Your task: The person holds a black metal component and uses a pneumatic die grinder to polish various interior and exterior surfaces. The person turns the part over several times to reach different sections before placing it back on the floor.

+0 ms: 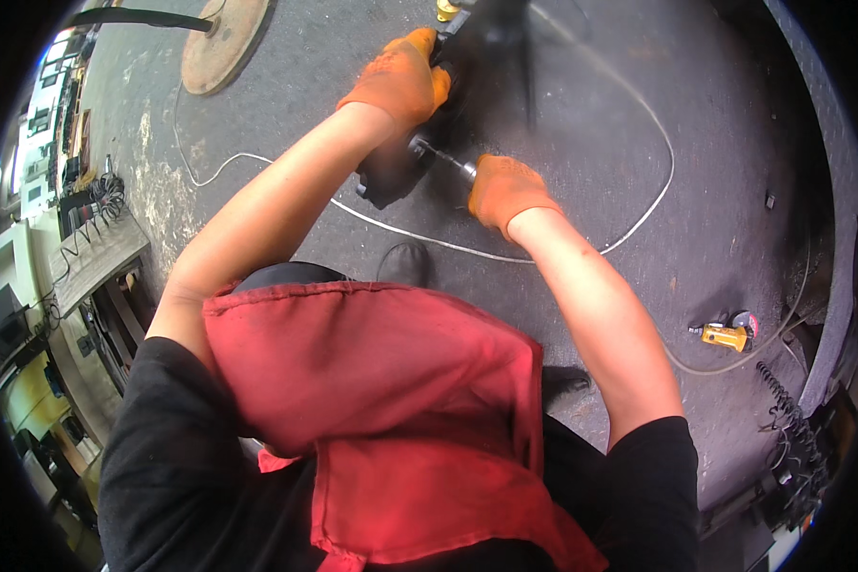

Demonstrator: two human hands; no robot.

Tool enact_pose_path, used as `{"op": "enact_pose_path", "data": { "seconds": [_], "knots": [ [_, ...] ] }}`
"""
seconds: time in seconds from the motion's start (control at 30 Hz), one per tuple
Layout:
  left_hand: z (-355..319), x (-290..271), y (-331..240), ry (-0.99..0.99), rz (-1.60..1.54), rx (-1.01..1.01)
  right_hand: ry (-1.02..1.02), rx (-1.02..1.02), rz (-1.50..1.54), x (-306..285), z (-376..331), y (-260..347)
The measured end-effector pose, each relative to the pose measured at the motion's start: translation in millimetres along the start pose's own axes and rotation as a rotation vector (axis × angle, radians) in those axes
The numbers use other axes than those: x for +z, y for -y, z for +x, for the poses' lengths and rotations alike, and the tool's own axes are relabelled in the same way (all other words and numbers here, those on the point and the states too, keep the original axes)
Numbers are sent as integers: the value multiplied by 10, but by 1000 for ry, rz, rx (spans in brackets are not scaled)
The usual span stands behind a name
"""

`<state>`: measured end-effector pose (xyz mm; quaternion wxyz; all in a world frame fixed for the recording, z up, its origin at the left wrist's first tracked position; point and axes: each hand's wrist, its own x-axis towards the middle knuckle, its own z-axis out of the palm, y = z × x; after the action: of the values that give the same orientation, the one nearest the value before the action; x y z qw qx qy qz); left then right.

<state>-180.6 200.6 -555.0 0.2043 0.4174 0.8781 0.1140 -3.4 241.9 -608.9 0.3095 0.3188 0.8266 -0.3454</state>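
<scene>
Part (388, 181), black and blurred: 12 o'clock of boot (404, 265). Left hand (398, 80) curled, seemingly round its 1 o'clock end; right hand (510, 193), at 3 o'clock, closed on metal-shafted tool (467, 170) pointing at it. Judged mid-work; portions done and remaining cannot be told.

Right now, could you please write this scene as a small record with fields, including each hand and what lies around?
Left hand: orange-gloved, closed on a dark object, partly blurred
Right hand: orange-gloved, closed around a tool with a thin metal rod
Rod tip: at the dark object; contact unclear
Clothing: red apron over the lap
Floor: dark grey
Looped on floor: thin pale hose or cable
Floor, right: yellow tool
Floor, upper left: round plate
</scene>
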Motion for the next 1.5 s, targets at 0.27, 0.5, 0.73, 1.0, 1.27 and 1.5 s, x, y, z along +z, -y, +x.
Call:
{"op": "enact_pose_path", "data": {
  "seconds": [0.27, 0.5, 0.73, 1.0, 1.27, 1.5],
  "knots": [
    [1, -12, -1, 1, -22, 15, -76, 23, 16, -68, 24, -13],
    [2, 11, 42, -19, -25, 22, -85, -53, 53, -58, 2, -122],
    [-48, -87, -51, 30, -45, 0, -52, -9, -2, -115, -21, -23],
    [-145, -178, -207, -11, -148, -44, -91, -37, 30, -12, 31, -140],
    [-207, -213, -266, -42, -101, -41, -98, -27, 74, 116, 98, -229],
    [-217, -182, -258, -35, -125, -46, -110, -39, 46, 51, -2, -161]
  ]
}}
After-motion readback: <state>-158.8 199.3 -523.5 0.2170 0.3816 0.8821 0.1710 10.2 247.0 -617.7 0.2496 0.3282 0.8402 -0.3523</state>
